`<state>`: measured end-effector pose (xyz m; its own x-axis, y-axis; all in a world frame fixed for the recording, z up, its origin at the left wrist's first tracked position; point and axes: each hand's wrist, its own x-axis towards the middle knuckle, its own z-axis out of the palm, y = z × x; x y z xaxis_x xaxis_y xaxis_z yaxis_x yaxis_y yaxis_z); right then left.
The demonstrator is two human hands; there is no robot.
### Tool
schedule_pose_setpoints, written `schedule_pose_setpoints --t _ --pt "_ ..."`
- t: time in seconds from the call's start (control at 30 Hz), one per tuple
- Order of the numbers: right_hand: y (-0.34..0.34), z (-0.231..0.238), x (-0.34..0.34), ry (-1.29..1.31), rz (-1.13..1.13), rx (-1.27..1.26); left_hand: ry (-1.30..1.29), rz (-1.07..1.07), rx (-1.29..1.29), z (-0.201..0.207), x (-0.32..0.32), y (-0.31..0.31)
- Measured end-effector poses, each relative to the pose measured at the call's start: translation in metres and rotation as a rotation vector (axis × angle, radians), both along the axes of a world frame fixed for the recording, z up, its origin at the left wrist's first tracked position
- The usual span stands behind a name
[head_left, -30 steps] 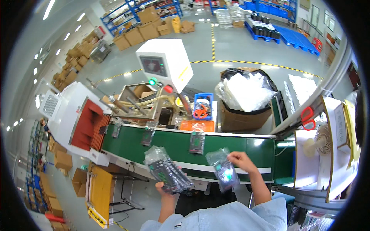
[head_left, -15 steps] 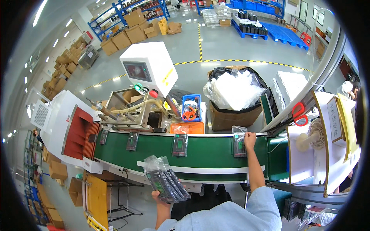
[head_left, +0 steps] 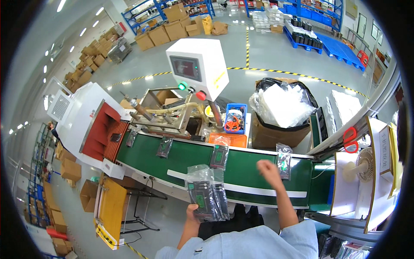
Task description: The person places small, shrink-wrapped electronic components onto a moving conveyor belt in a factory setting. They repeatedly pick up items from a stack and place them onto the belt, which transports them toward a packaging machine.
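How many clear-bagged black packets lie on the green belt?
4: leftmost packet near the white boxy machine; second packet, to its right; third packet by the orange plastic tray; rightmost packet beside the right hand. The machine may hide more.

Glossy, crinkled clear plastic on the bags (head_left: 202,196); smooth, faintly shiny green conveyor belt (head_left: 189,157); matt cloth shirt (head_left: 258,238); matt cardboard carton (head_left: 276,137), glossy plastic liner (head_left: 310,99); smooth white control box (head_left: 212,62); glossy floor (head_left: 276,56)

Bright, white ceiling lights (head_left: 83,32), glare on grey floor (head_left: 233,54), fisheye bending, black corners
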<state>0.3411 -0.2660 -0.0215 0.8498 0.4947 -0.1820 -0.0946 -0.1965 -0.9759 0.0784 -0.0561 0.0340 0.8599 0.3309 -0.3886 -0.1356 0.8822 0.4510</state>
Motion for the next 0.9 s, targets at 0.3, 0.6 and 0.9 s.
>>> schedule_pose_setpoints --t 0.3,0.6,0.9 --pt "0.073 0.085 -0.097 0.056 0.412 0.151 0.004 -0.188 0.036 0.0 -0.016 0.009" --pt "0.063 0.088 -0.119 0.017 0.614 0.037 -0.157 -0.083 0.117 0.018 -0.014 0.026" --pt "-0.014 0.053 -0.075 0.133 0.282 0.13 -0.256 0.105 0.112 0.029 -0.006 0.056"
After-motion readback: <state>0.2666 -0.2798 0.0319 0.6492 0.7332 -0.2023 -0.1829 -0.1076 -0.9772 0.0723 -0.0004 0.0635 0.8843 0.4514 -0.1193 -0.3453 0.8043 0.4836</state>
